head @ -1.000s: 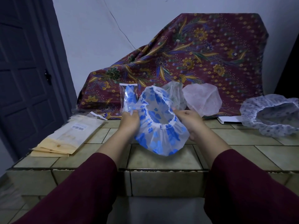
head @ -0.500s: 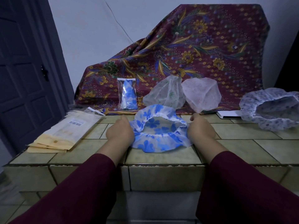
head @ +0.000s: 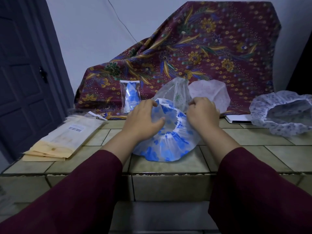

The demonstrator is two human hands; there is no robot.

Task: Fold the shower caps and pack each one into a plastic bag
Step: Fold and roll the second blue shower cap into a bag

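Shower cap [head: 166,141]: now tilted up off the tiled worktop [head: 253,141], rim raised
Hands: left [head: 143,120] and right [head: 202,114] both pinching its elastic rim
Behind cap: packed bag [head: 130,96], batik cloth [head: 202,53]

A dim room: pale wall [head: 94,39], dark panelled door [head: 22,85] at left, tiled counter [head: 253,141], patterned maroon cloth [head: 211,53] draped behind.

Hands [head: 143,119] raised cap's [head: 168,141] far rim.
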